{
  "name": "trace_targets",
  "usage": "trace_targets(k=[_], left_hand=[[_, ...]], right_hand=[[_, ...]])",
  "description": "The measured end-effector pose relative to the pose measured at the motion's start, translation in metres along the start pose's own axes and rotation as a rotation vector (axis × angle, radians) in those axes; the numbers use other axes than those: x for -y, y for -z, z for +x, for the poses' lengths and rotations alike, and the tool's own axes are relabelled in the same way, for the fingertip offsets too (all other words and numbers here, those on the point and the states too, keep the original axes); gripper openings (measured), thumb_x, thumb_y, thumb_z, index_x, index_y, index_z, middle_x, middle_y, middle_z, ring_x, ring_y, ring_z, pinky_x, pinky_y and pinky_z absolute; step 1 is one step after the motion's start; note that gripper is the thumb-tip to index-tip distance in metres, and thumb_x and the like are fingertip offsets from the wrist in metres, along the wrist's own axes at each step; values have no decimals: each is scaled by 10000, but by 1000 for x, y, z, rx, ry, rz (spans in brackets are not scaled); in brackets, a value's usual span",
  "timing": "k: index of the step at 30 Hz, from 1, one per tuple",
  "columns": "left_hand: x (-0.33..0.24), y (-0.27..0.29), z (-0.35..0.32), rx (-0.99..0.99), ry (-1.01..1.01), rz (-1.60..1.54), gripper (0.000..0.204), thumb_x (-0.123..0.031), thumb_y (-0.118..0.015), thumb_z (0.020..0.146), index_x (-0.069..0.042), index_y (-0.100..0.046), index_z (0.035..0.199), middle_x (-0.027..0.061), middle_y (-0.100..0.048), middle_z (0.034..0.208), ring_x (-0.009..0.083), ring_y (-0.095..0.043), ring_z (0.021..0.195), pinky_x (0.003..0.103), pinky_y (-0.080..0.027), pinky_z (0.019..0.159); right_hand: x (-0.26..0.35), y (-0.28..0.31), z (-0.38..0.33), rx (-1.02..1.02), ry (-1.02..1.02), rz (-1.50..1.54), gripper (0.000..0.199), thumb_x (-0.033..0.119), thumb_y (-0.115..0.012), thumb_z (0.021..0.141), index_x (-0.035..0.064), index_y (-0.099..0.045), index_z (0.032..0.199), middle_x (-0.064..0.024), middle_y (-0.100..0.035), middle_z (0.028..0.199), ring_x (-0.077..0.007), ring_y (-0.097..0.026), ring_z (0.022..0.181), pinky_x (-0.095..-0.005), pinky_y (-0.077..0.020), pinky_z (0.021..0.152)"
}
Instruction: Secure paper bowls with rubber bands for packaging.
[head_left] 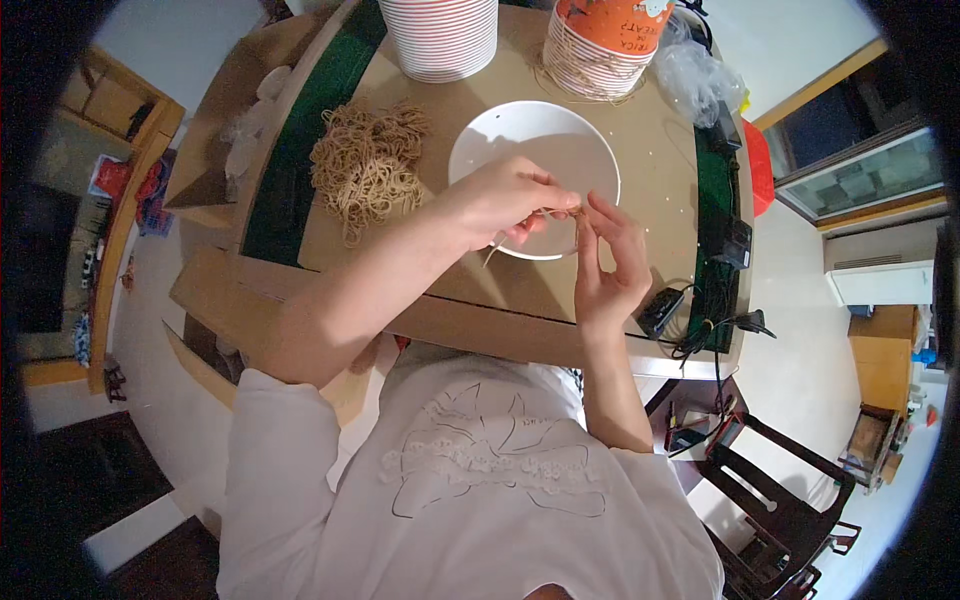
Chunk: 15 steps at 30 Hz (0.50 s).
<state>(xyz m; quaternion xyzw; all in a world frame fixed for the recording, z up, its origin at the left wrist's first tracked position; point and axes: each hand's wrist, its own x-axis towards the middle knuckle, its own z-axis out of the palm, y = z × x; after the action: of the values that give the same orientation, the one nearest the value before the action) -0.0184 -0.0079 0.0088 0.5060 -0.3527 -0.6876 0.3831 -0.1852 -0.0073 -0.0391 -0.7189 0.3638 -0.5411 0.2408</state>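
Both of my hands meet over the near part of a white round bowl-like container [535, 135] on the table. My left hand [505, 200] is closed in a pinch on a thin tan cord [489, 254], whose loose end hangs below the fingers. Opposite it, my right hand [615, 262] pinches at the same spot, thumb and forefinger together at the cord near the container's right side. The exact way the cord runs between the fingertips is too small to make out. A tangled heap of tan cords [368, 165] lies left of the container.
Behind stand a tall stack of white, red-rimmed paper buckets [440, 40] and an orange-topped stack [605, 45] with cords around it. A clear plastic bag [695, 78] lies right. Black adapters [660, 312] and cables line the right edge; a cardboard box [205, 200] stands left.
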Motion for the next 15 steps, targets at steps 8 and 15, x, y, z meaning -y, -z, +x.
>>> trace_targets(k=[8,15], left_hand=[[0,-4,-1,-60,-52,-5,186,-197,-687,834,-17,-641,836,-4,-559,676,36,-430,509,185,-280,391],[1,-8,-6,-163,-122,229,171,-167,-701,804,-17,-673,880,6,-596,710,31,-451,538,181,-320,429]], right_hand=[[-5,-8,-2,-98,119,-134,208,-22,-713,734,47,-702,929,-70,-676,974,-229,-619,923,-330,-441,825],[-3,-3,2,-41,142,-202,233,-6,-728,724,64,-699,945,-48,-675,962,-217,-615,925,-321,-423,830]])
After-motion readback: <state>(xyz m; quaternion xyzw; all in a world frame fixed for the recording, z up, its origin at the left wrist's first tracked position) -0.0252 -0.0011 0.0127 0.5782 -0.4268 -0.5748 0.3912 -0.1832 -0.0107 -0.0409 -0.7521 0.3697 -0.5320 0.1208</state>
